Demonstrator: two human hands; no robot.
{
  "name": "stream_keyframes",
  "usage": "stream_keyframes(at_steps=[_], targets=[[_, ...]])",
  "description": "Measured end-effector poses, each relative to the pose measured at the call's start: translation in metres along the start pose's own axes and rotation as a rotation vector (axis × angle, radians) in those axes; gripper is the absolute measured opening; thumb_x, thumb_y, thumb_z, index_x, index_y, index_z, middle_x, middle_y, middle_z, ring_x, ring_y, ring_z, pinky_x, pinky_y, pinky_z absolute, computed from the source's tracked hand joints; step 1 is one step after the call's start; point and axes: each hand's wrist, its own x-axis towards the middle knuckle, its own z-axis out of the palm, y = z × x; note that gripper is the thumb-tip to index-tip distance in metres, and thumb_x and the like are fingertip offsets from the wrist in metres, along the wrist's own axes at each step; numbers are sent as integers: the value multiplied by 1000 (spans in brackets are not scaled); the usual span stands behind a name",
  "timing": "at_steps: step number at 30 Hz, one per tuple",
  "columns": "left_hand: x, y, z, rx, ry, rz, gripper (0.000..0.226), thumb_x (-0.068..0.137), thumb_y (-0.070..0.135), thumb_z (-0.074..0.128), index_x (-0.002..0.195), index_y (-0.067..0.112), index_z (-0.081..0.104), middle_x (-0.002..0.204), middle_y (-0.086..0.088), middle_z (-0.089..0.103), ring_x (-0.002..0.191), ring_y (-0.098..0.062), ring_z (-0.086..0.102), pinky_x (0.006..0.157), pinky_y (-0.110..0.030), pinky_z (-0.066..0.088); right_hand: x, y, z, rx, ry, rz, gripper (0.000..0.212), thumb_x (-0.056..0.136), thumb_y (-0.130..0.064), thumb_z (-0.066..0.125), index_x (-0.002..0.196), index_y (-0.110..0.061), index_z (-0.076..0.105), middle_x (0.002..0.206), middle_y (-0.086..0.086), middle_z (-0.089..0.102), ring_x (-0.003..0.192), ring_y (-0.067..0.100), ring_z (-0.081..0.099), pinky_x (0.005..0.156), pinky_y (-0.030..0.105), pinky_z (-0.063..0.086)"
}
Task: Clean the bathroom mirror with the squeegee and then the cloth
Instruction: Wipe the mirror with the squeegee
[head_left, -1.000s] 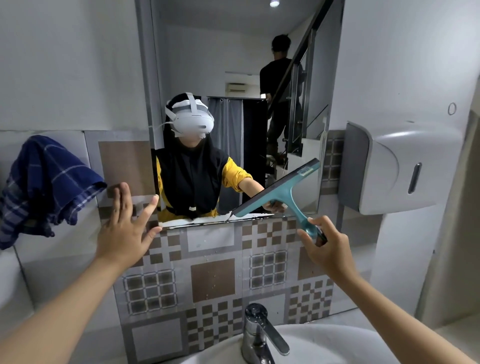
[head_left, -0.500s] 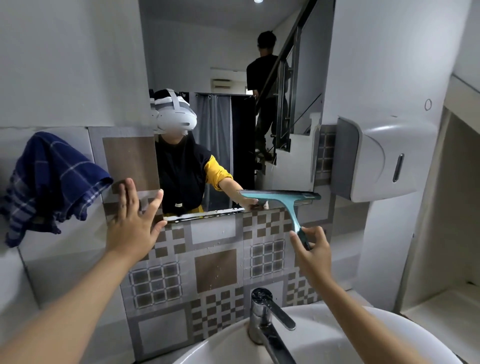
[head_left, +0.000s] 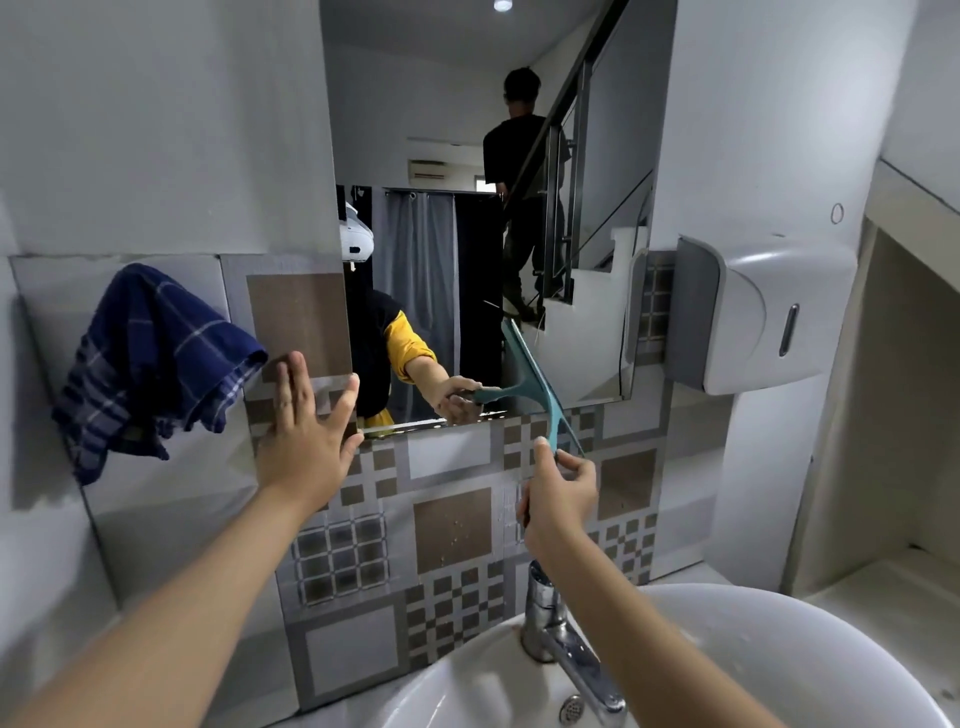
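Honestly, your right hand (head_left: 558, 499) only pinches the squeegee (head_left: 535, 387) handle, left hand (head_left: 306, 441) flat and spread, so the blade could twist and streak the mirror (head_left: 571, 156).

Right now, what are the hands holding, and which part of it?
The right hand holds the teal squeegee by the bottom of its handle. The left hand holds nothing; it lies flat against the wall tiles.

- The mirror (head_left: 519, 156) is bounded on its right by a wall dispenser (head_left: 753, 322).
- The space below is blocked by the faucet (head_left: 561, 639).
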Motion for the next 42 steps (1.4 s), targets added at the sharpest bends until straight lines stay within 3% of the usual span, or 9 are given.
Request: stream_keyframes(at_steps=[4,7,11,15,20,22,28,37,42], targets=[[0,1,-9,39,-33,2,76,79,40,67,144,22,32,151,-33,7,138,-50,9,88,-63,44,-29,10,24,45,-23,26,22,89,-28,67,96,-18,49,87,11,62,50,12,46,38,22,41],[-1,0,-17,53,-83,5,77,82,43,63,147,26,24,153,-29,1,140,-47,5,92,-62,44,-50,24,41,23,-65,-13,21,89,-27,67,93,-19,48,83,12,62,49,13,46,41,26,42],[-3,-7,-24,37,-112,21,85,85,46,57,148,34,2,155,-19,-16,142,-36,-11,112,-54,18,-68,36,58,2,-50,-47,20,89,-27,67,90,-20,48,77,12,59,48,13,47,34,19,39],[-6,-21,-26,72,-129,22,95,82,46,62,147,33,-5,155,-6,-23,141,-23,-19,114,-49,3,-70,46,60,-34,-50,-80,20,88,-28,67,87,-23,48,78,13,59,49,15,47,36,21,40],[-6,-24,-27,80,-143,25,96,79,38,69,148,32,3,156,-3,-19,142,-22,-15,115,-51,11,-78,73,51,-179,-166,-212,19,86,-30,69,85,-30,50,73,13,59,55,20,51,52,43,52],[-7,-27,-26,68,-128,34,97,75,36,73,149,29,10,158,-5,-12,144,-24,-8,114,-53,14,-78,77,45,-226,-175,-266,21,85,-30,70,81,-34,50,70,16,59,54,21,51,51,46,53],[-8,-32,-22,11,-105,59,97,73,31,75,149,27,15,158,-5,-6,144,-23,-6,112,-49,14,-66,84,12,-403,-260,-415,21,86,-22,71,82,-24,50,55,-3,54,39,3,43,39,19,37],[-6,-33,-19,41,-91,62,98,73,37,76,148,25,14,158,-7,-5,144,-24,-10,110,-52,21,-48,82,-13,-570,-316,-473,19,85,-28,72,88,-23,54,65,5,66,44,8,51,39,23,44],[-5,-28,-30,10,-158,58,98,77,35,71,149,26,5,154,-4,-20,141,-23,-17,113,-45,6,-47,67,-27,-607,-391,-469,19,84,-23,73,88,-22,54,73,7,68,43,3,49,39,16,42]])
